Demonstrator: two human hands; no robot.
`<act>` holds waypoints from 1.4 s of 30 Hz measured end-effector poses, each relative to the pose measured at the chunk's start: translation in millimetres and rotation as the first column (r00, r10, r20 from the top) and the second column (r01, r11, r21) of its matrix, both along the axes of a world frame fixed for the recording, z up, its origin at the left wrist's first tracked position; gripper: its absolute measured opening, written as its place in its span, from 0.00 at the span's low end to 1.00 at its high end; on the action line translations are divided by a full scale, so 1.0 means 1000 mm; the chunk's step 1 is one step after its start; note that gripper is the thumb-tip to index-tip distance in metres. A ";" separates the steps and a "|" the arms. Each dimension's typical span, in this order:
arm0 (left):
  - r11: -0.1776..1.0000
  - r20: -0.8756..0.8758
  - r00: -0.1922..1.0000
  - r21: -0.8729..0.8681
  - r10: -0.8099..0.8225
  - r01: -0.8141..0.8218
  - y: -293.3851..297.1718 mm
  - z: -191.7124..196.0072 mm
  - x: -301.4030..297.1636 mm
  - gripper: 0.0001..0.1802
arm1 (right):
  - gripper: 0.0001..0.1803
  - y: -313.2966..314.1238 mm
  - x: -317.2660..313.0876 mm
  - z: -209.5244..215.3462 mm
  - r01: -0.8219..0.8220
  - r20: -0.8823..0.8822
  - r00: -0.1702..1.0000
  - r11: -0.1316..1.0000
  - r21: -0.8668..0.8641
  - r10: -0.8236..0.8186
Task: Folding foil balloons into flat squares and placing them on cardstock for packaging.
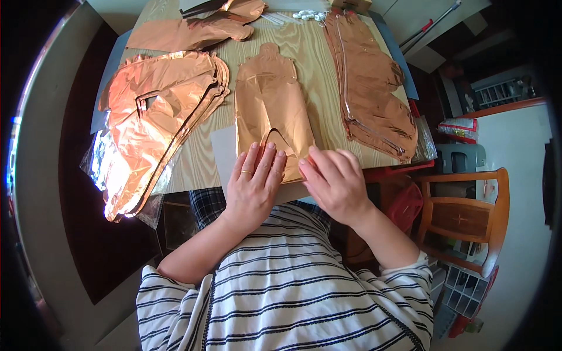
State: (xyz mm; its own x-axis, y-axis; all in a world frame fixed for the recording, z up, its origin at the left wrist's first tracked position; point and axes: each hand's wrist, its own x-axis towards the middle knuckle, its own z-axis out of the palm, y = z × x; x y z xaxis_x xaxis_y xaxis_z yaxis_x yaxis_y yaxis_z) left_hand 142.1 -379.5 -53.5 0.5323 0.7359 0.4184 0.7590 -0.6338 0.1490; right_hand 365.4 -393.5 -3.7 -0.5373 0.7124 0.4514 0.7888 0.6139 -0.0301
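Closest to us is a white shirt with dark stripes, cut off by the lower edge. We lose the near end of the middle foil piece under the hands, and another foil piece at upper left runs out of frame. Small white bits up top are hard to make out. Everything foil is thin, crinkly and coppery, on a wood-grain table. Our middle piece sits upper centre, long and flat, with a narrow rounded tab on top and a dark curved line lower down. The left hand presses on it, fingers loosely extended; the right hand curls at its lower-right edge, but we can't tell if it's pinching anything.
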 end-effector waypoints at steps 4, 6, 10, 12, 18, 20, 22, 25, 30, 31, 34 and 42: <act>0.997 0.037 0.997 0.041 -0.061 0.060 0.002 0.011 -0.015 0.23 | 0.14 0.013 0.002 -0.020 -0.092 0.015 0.996 0.990 0.109 0.091; 0.989 0.068 0.989 0.076 -0.130 0.125 0.002 0.011 -0.034 0.22 | 0.13 0.019 0.007 -0.026 -0.124 0.005 0.992 0.984 0.124 0.125; 0.970 0.045 0.975 0.118 -0.219 0.212 0.005 0.008 -0.066 0.20 | 0.13 0.030 0.004 -0.026 -0.177 -0.025 0.983 0.973 0.151 0.182; 0.968 0.060 0.972 0.126 -0.228 0.219 0.006 0.015 -0.073 0.20 | 0.12 0.028 0.000 -0.021 -0.180 -0.026 0.982 0.972 0.149 0.185; 0.995 0.133 0.987 -0.041 -0.087 0.093 0.010 0.021 -0.100 0.28 | 0.13 0.007 -0.024 -0.013 -0.127 -0.038 0.991 0.987 0.099 0.132; 0.984 0.259 0.966 -0.172 0.004 0.042 0.009 0.019 -0.105 0.30 | 0.13 0.005 -0.034 -0.020 -0.133 -0.036 0.990 0.985 0.110 0.138; 0.975 0.250 0.968 -0.209 -0.022 0.076 0.006 0.013 -0.111 0.31 | 0.13 0.004 -0.040 -0.023 -0.137 -0.038 0.989 0.984 0.116 0.142; 0.949 0.400 0.915 -0.302 0.042 0.089 -0.009 0.011 -0.101 0.33 | 0.13 0.000 -0.039 -0.024 -0.132 -0.014 0.991 0.984 0.122 0.134; 0.945 0.297 0.952 -0.282 -0.076 0.164 -0.014 0.027 -0.092 0.35 | 0.13 -0.016 -0.025 -0.030 -0.125 0.036 0.992 0.987 0.099 0.122; 0.938 0.257 0.956 -0.275 -0.140 0.211 -0.010 0.030 -0.093 0.34 | 0.13 -0.018 -0.022 -0.032 -0.120 0.041 0.992 0.988 0.100 0.116; 0.927 0.224 0.946 -0.241 -0.236 0.288 0.006 0.023 -0.092 0.30 | 0.14 -0.018 -0.015 -0.030 -0.145 0.058 0.988 0.986 0.083 0.140; 0.911 0.143 0.941 -0.242 -0.307 0.334 0.035 0.017 -0.081 0.27 | 0.16 -0.020 -0.005 -0.015 -0.130 -0.089 0.988 0.989 -0.073 0.124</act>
